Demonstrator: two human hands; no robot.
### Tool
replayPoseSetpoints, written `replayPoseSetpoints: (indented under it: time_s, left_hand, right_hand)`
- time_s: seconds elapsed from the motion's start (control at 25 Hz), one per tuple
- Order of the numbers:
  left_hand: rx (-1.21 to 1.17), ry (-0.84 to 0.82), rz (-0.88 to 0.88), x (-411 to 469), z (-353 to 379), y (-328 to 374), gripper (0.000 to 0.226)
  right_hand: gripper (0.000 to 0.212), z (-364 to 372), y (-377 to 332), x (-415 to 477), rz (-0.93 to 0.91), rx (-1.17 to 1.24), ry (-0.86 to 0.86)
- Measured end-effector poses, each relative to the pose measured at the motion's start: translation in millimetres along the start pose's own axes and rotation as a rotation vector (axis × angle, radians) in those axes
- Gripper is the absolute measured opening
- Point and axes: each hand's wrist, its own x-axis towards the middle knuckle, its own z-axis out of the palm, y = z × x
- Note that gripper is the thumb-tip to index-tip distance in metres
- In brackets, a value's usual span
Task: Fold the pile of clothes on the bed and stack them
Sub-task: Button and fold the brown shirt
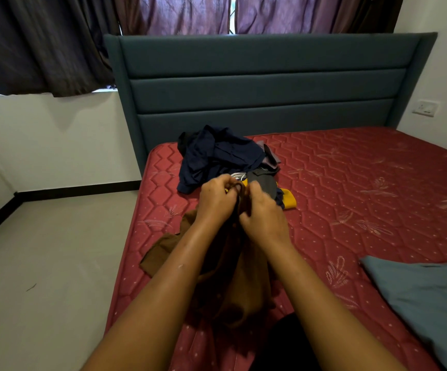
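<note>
A brown garment (246,285) hangs from both of my hands over the near part of the red mattress (350,188), its lower part bunched on the bed. My left hand (217,202) grips its top edge with curled fingers. My right hand (262,215) pinches the same edge just beside it. Behind my hands lies the pile of clothes (217,156): a dark navy piece on top, with grey, white-striped and yellow (289,200) pieces under it. A folded grey-blue garment (425,295) lies flat at the right near corner.
The teal padded headboard (265,84) stands at the far end of the bed. Light floor (56,263) runs along the bed's left side, up to a white wall. Dark and purple curtains hang behind. A wall socket (425,108) is at the right.
</note>
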Motion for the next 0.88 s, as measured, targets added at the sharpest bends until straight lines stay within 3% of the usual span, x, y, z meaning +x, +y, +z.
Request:
replayPoseSetpoints:
  time_s: [0.12,0.28,0.4,0.52,0.68,0.8,0.88]
  left_hand:
    - [-0.013,0.011,0.035,14,-4,3,0.010]
    - [0.028,-0.082,0.065,18,2,6,0.015]
    - [0.060,-0.121,0.071,17,6,2,0.017]
    - [0.157,-0.035,0.057,16,10,-14,0.016]
    - [0.105,-0.078,-0.253,-7,14,-40,0.035]
    - [0.122,-0.351,-0.579,-49,24,-67,0.043]
    - [0.141,-0.472,-0.692,-84,30,-79,0.041]
  right_hand:
    - [0.039,13,5,-15,0.267,0.081,-0.200]
    - [0.059,19,2,-12,0.386,-0.066,-0.228]
    - [0.044,15,0,2,0.393,-0.083,-0.155]
    - [0.025,18,4,9,0.406,-0.067,-0.154]
    - [0.037,32,20,11,0.425,0.098,-0.230]
    - [0.027,58,35,1,0.402,0.171,-0.493]
    - [0.025,75,46,-11,0.378,0.111,-0.537]
